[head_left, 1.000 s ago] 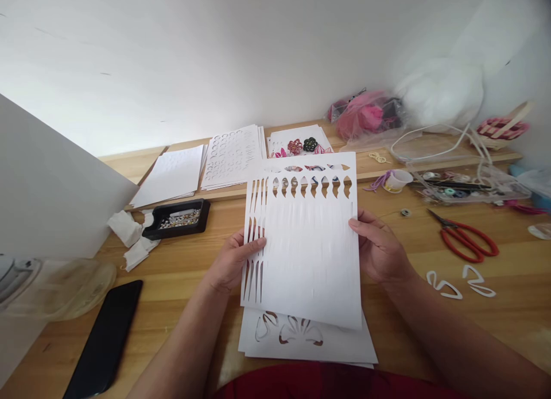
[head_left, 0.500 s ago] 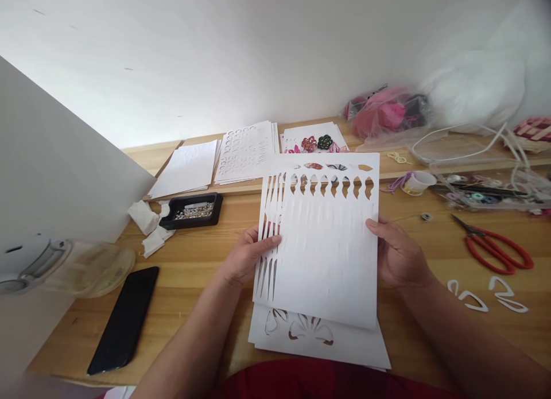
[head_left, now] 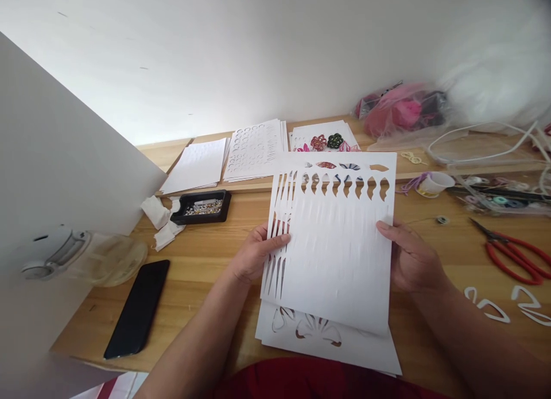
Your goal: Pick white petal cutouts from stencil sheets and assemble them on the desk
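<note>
A white sheet with leaf-shaped cutouts [head_left: 340, 250] is held up between both hands. Its left side, where long narrow slits show, is pinched by my left hand [head_left: 260, 251], thumb on top. My right hand [head_left: 411, 254] grips the right edge, thumb on the front and the other fingers behind it. Under the held sheet, more white paper with petal-shaped cutouts [head_left: 357, 346] lies near the table's front edge. Several curved white paper pieces [head_left: 495, 312] rest right of my right hand.
Red-handled scissors [head_left: 508, 252] lie at the right. A black phone [head_left: 138, 310] and a black bead tray [head_left: 201, 208] are at the left. Paper stacks [head_left: 252, 149], flower ornaments [head_left: 334, 140] and a pink bag [head_left: 400, 112] stand along the back. A white cup [head_left: 433, 184] is right.
The view has shifted slightly, so most things appear a little further right. Both hands keep hold of the cutout sheet.
</note>
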### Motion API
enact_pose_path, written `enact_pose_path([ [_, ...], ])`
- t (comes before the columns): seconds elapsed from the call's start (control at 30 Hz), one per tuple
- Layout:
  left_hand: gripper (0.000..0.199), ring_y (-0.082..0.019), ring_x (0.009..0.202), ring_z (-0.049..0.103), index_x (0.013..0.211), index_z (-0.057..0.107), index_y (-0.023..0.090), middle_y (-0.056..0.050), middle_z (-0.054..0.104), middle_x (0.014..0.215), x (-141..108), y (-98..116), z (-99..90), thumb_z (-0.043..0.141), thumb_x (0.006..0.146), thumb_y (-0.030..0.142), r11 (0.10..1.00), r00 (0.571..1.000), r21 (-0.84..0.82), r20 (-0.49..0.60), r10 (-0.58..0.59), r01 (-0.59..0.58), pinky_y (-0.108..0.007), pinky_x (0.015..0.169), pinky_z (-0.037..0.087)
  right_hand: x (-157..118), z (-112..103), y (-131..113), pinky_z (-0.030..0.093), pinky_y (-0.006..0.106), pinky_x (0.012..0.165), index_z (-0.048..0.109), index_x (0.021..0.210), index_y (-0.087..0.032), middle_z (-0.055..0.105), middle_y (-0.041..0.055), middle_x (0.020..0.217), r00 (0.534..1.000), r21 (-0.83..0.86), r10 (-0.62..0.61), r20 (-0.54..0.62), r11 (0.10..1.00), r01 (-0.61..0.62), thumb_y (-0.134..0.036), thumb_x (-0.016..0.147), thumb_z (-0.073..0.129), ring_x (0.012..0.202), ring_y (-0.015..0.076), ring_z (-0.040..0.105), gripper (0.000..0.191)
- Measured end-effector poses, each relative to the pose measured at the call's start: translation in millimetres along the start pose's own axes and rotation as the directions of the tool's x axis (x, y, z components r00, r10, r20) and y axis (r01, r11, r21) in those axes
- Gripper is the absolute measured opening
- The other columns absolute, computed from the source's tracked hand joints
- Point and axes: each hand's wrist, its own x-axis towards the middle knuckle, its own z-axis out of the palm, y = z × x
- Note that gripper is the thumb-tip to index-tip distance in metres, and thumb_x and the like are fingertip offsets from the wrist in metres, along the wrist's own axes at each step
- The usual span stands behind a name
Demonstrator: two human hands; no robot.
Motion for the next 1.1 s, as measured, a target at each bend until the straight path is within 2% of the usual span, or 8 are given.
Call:
enact_pose_path([
  [0.2, 0.025, -0.011, 0.062, 0.063, 0.085, 0.070, 0.014, -0.003, 0.070, 0.076, 0.5, 0.0, 0.0, 0.084, 0.067, 0.022, 1.000, 1.000, -0.001, -0.009, 0.019, -0.019, -0.024, 0.060, 0.052, -0.4, 3.1, -0.5, 0.060, 0.043, 0.077, 0.074, 0.090, -0.026, 0.077, 0.0036, 0.094, 0.999, 0.018, 0.007, -0.053, 1.000, -0.006, -0.031, 0.073, 0.074, 0.097, 0.0313, 0.070, 0.017],
  [0.4, 0.031, -0.012, 0.064, 0.064, 0.089, 0.071, 0.014, -0.005, 0.071, 0.081, -0.4, 1.1, 2.2, 0.085, 0.065, 0.025, 0.999, 0.999, 0.005, -0.015, 0.046, -0.046, -0.024, 0.062, 0.052, -0.6, 3.7, -1.0, 0.060, 0.044, 0.076, 0.075, 0.091, -0.025, 0.076, 0.0054, 0.099, 0.998, 0.017, 0.014, -0.061, 1.000, -0.013, -0.032, 0.070, 0.076, 0.094, 0.0310, 0.071, 0.022],
  [0.73, 0.026, -0.011, 0.064, 0.063, 0.088, 0.070, 0.015, -0.003, 0.071, 0.080, 1.6, -1.1, -1.9, 0.083, 0.068, 0.024, 0.998, 0.998, -0.010, 0.012, 0.070, -0.069, -0.024, 0.062, 0.051, 1.0, 2.9, 1.1, 0.060, 0.042, 0.074, 0.076, 0.093, -0.024, 0.076, 0.0066, 0.089, 0.995, -0.008, 0.018, -0.100, 1.000, -0.019, -0.032, 0.070, 0.077, 0.090, 0.0318, 0.072, 0.024],
  [1.1, 0.028, -0.011, 0.063, 0.062, 0.089, 0.070, 0.014, -0.004, 0.071, 0.081, 3.1, -2.4, -3.2, 0.085, 0.067, 0.024, 0.995, 0.996, -0.030, 0.012, 0.093, -0.092, -0.023, 0.061, 0.050, 2.3, 0.6, 2.3, 0.060, 0.041, 0.073, 0.078, 0.092, -0.027, 0.076, 0.0071, 0.097, 0.995, -0.037, -0.006, -0.101, 0.999, 0.002, -0.032, 0.074, 0.074, 0.092, 0.0326, 0.071, 0.019],
])
